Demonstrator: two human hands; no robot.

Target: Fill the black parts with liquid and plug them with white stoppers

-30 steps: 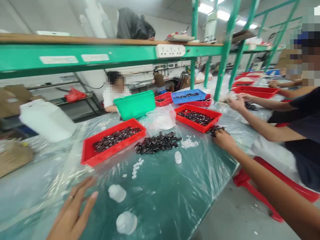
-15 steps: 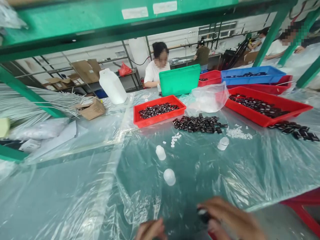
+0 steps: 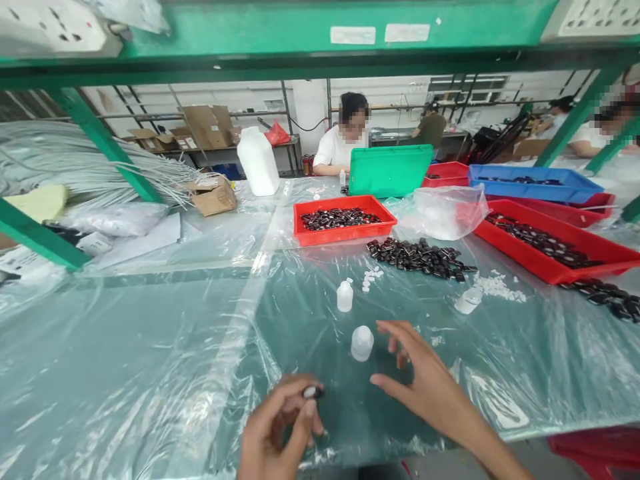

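Between thumb and forefinger, my left hand point(image 3: 280, 427) pinches a small black part point(image 3: 313, 392) with a pale round face. My right hand point(image 3: 425, 380) is open, thumb and fingers apart, just right of a small translucent bottle point(image 3: 362, 344), without clearly touching it. A second small white bottle point(image 3: 345, 297) stands behind that one. Small white pieces point(image 3: 370, 279) lie beyond it, in front of a heap of black parts point(image 3: 420, 257). Off to the right, a clear cup-like container point(image 3: 469, 301) sits beside a pile of white bits point(image 3: 500, 288).
A red tray point(image 3: 345, 235) of black parts stands mid-table, with another red tray point(image 3: 550, 267) at right. Behind are a green bin point(image 3: 390, 172), a blue tray point(image 3: 530, 190) and a white jug point(image 3: 259, 163). A green beam point(image 3: 280, 40) crosses above; a co-worker point(image 3: 345, 137) sits opposite.
The black part was at my right hand and is now in my left. My right hand has opened and reached forward to the nearer bottle. The camera view has turned and levelled.
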